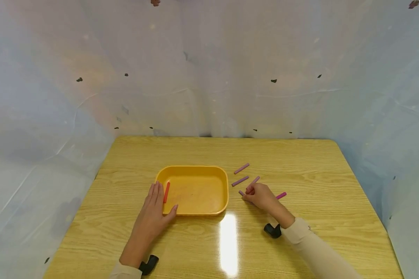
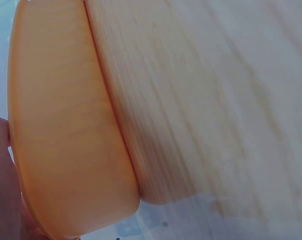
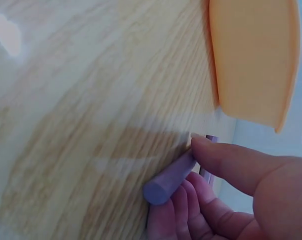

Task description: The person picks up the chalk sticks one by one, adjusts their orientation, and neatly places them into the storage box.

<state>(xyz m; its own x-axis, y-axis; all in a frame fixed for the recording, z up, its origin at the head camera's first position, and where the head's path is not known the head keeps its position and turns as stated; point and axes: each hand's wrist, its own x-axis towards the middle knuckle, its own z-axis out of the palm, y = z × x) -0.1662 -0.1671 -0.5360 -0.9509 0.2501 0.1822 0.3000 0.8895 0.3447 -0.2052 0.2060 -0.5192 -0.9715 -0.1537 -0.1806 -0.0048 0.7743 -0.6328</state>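
Observation:
A yellow-orange plastic tray (image 1: pixel 195 212) sits on the table with one red stick (image 1: pixel 166 192) inside, near its left wall. My left hand (image 1: pixel 154 211) rests on the tray's front left corner, fingers straight over the left rim and thumb along the front rim. To the right of the tray, my right hand (image 1: pixel 262 197) pinches a short round purple stick (image 3: pixel 166 182) between thumb and fingers, low over the wood. A pinkish stick (image 1: pixel 254 181) lies right beside these fingers. The magenta stick (image 1: pixel 281 195) is partly hidden behind the hand.
Two more purple sticks, a farther one (image 1: pixel 241 168) and a nearer one (image 1: pixel 240 181), lie by the tray's right side. Black wrist-camera mounts (image 1: pixel 273 231) show at both wrists. Pale sheeting (image 1: pixel 209 77) hangs behind the wooden table (image 1: pixel 300 162) and along both sides.

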